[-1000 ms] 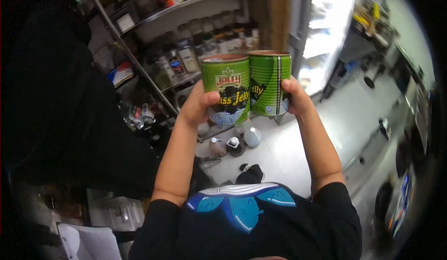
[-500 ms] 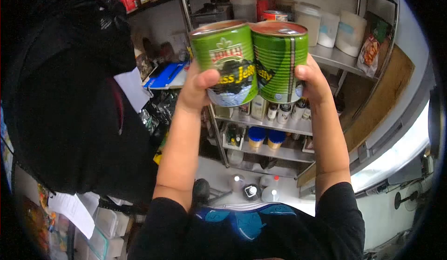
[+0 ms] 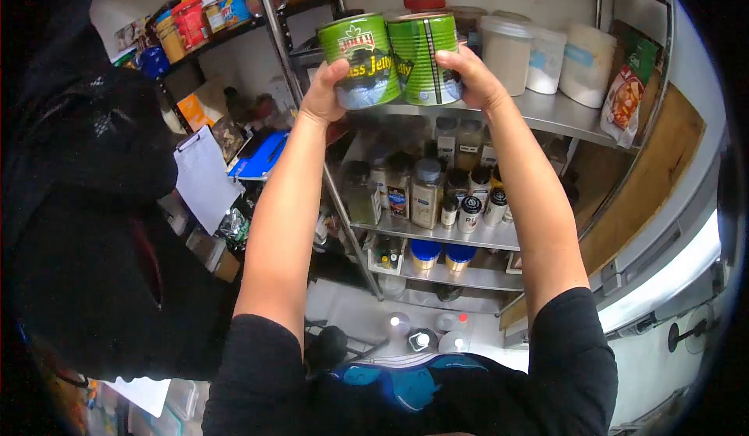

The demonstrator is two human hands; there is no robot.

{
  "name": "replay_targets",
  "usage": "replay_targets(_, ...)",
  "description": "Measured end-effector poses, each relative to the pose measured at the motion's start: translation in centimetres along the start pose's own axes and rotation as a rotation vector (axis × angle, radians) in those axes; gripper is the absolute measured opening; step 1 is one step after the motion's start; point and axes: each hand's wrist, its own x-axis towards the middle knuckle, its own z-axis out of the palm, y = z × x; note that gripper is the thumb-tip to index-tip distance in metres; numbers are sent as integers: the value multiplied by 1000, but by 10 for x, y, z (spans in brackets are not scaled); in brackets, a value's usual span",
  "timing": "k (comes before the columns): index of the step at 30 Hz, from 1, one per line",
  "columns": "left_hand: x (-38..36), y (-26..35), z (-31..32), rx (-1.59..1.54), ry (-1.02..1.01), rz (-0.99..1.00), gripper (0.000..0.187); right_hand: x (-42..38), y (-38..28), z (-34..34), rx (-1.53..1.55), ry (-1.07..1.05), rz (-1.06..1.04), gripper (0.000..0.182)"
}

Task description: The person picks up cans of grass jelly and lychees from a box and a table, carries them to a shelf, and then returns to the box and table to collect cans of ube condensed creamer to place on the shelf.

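Observation:
Two green grass jelly cans are held up side by side, touching, in front of the upper shelf. My left hand (image 3: pixel 325 93) grips the left can (image 3: pixel 360 62) from its left side, thumb on the front. Around the right can (image 3: pixel 426 59), my right hand (image 3: pixel 473 78) is wrapped from the right, its thumb near the seam. Both cans stand nearly upright, and whether their bases touch the shelf (image 3: pixel 538 110) cannot be made out. White tubs (image 3: pixel 507 54) stand right of the cans.
Spice jars (image 3: pixel 426 194) fill the shelf below, with blue-lidded tubs (image 3: pixel 425 253) under them. Large bottles (image 3: pixel 422 340) stand on the floor. A person in black (image 3: pixel 94 225) is close on the left. A clipboard (image 3: pixel 204 179) hangs beside a metal post (image 3: pixel 278 38).
Both hands have moved the cans forward and away from me, toward the upper shelf, slightly left in view. The view has shifted, showing more of the spice jars.

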Motion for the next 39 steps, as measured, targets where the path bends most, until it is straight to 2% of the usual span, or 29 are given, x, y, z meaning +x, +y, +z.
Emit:
replay_targets(4, 19, -27, -14, 27, 80, -57, 67, 13, 15, -12, -321, 210, -126, 64)
replay_targets(5, 22, -30, -14, 63, 98, -50, 66, 15, 19, -12, -378, 298, -181, 71)
replay_targets(8, 25, -44, -12, 231, 206, 58, 65, 14, 21, -6, -988, 515, -283, 64)
replay_targets(9, 25, -49, -12, 296, 250, 109, 65, 11, 23, 2, -957, 562, -355, 69)
replay_targets(10, 25, -55, -11, 373, 328, 126, 65, 13, 34, 0, -1095, 639, -406, 68)
replay_targets(12, 24, -66, -8, 526, 485, 163, 65, 15, 53, -4, -1091, 709, -371, 67)
replay_targets(13, 25, -70, -4, 668, 567, 161, 71, 17, 56, -8, -1034, 653, -239, 69)
replay_targets(16, 28, -78, 11, 1452, 756, 194, 68, 20, 71, -7, -1197, 833, -200, 74)
replay_targets(17, 29, -81, 18, 1462, 833, 114, 80, 12, 60, 4, -1246, 811, -116, 85)
replay_targets(20, 27, -86, 22, 1485, 866, 56, 94, -3, 63, 7, -1279, 750, -147, 67)
replay_targets(23, 18, -86, 25, 1542, 835, -64, 105, -18, 43, -8, -1367, 688, -309, 49)
replay_targets(24, 15, -85, 30, 1587, 825, 70, 106, -22, 24, -8, -1577, 744, -326, 40)
replay_targets(26, 11, -83, 52, 1667, 790, 337, 108, -11, -4, -22, -1828, 750, -378, 38)
replay_targets(29, 16, -80, 91, 1665, 679, 382, 109, 12, -20, -42, -2020, 543, -217, 27)
replay_targets(32, 30, -87, 96, 1665, 679, 156, 111, 30, -21, -52, -1872, 480, -79, 26)
replay_targets(33, 32, -89, 89, 1661, 685, 127, 106, 31, -23, -56, -1845, 448, -64, 25)
replay_targets(38, 25, -84, 72, 1606, 639, 151, 99, 12, -62, -37, -1722, 281, 42, 29)
replay_targets(39, 25, -86, 69, 1594, 634, 153, 99, 8, -61, -38, -1724, 308, -38, 34)
